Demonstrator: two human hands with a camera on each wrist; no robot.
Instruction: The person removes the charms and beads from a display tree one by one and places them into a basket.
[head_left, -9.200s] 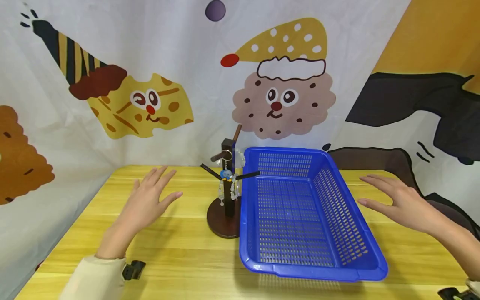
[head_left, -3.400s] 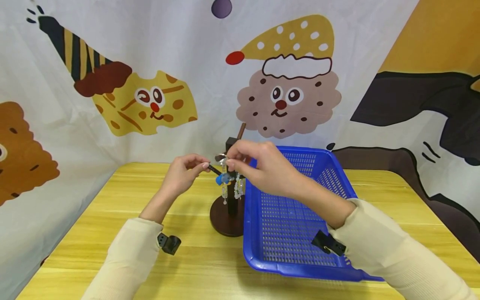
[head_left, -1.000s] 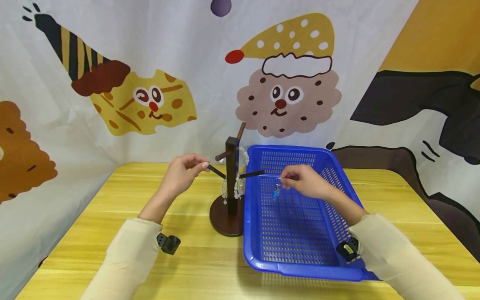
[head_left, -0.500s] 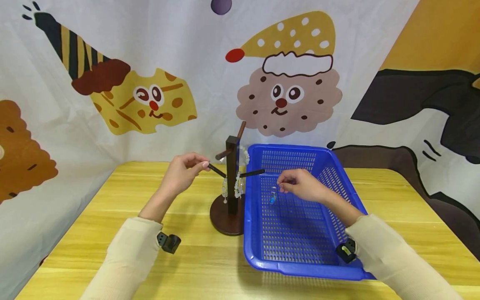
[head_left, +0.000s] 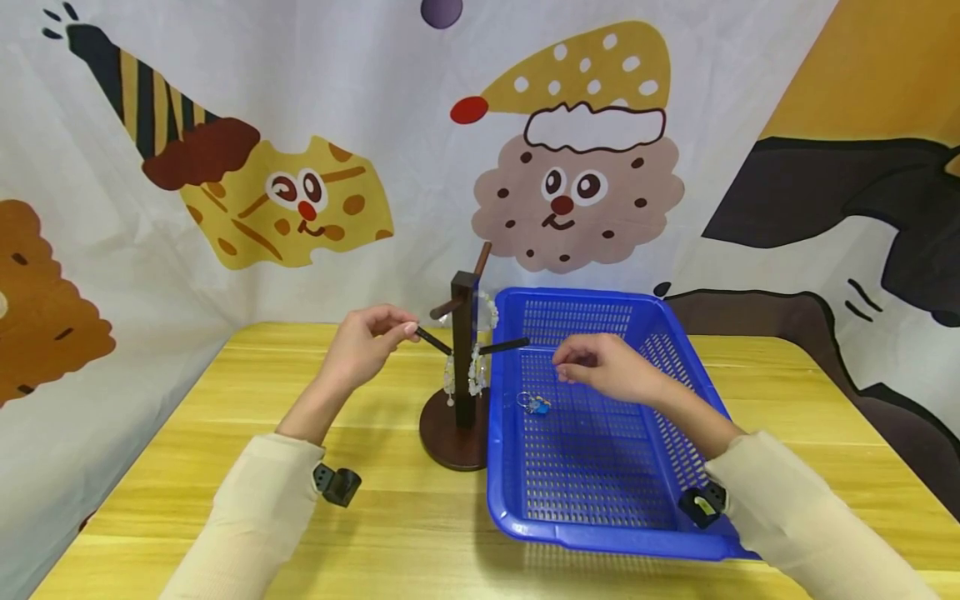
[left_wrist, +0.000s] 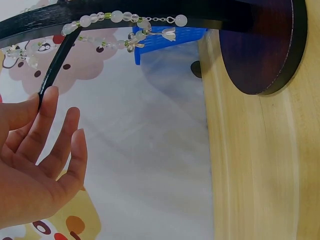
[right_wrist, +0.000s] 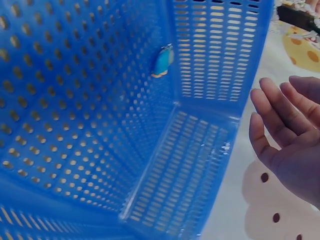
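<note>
Keychain in basket | right hand empty, relaxed | left hand pinching stand peg

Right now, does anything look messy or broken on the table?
Nothing stands out. The wooden stand is upright with a bead bracelet hanging on it, the left hand pinches one peg, and the small blue keychain lies inside the blue basket, under the right hand.

Blue basket; blue keychain; dark-brown stand
</note>
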